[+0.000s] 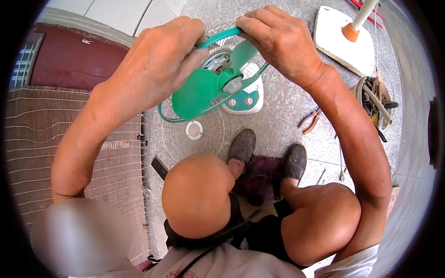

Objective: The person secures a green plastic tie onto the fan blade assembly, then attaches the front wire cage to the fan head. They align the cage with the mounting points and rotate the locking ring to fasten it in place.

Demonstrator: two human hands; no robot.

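Observation:
A desk fan stands on the floor in front of me, with green blades (197,95) and a white base that has a green control panel (239,101) with two knobs. Its white rear wire guard (221,37) shows behind the blades. My left hand (169,53) and my right hand (280,41) are both closed on the upper part of a green rim ring (220,37), one on each side. The ring hangs down around the blades. On the floor, left of the fan base, lies a round white wire grille (204,141) with a pale centre disc.
Pliers (309,123) with orange and dark handles lie right of the fan. Farther right are a container of tools (378,99) and a white square stand base (331,44) with a pole. A brown slatted mat (74,134) lies left, beside a dark red panel (79,58). A black flat piece (159,168) lies near my knee.

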